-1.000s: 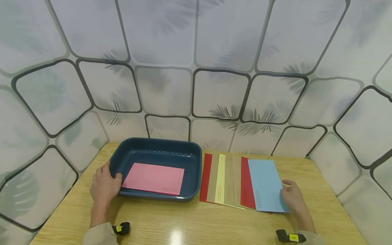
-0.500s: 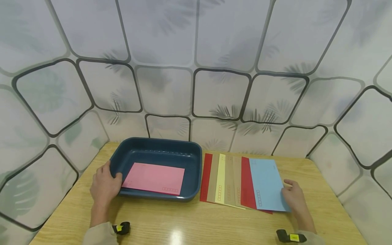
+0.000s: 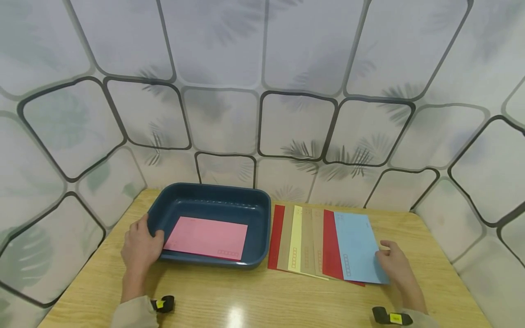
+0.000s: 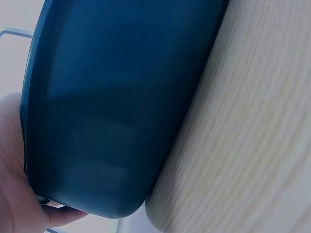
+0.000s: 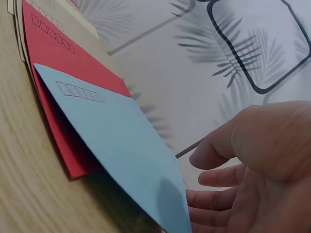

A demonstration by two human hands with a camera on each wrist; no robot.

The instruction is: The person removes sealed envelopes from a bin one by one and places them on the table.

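Note:
My left hand [image 3: 141, 246] grips the left rim of a dark blue tray [image 3: 256, 214], also filling the left wrist view. Inside the tray lies a pink envelope [image 3: 207, 238]. On the right, a light blue envelope [image 3: 361, 246] lies on top of a red envelope [image 3: 331, 250], its front corner lifted off it in the right wrist view. My right hand [image 3: 397, 264] is at the blue envelope's right edge. There its fingers [image 5: 214, 198] reach behind that edge, while the thumb [image 5: 211, 150] stands a little apart from the paper.
Left of the blue envelope, overlapping envelopes fan out: brown ones [image 3: 307, 255], a yellow one [image 3: 296, 237] and another red one [image 3: 276, 237] beside the tray. All lie on a wooden table [image 3: 279, 300], with a patterned curtain [image 3: 295, 123] behind it.
The blue envelope has shifted slightly right, its front edge moving back and baring more of the red envelope's lower corner. My right hand has moved a little right; my left hand stays on the tray.

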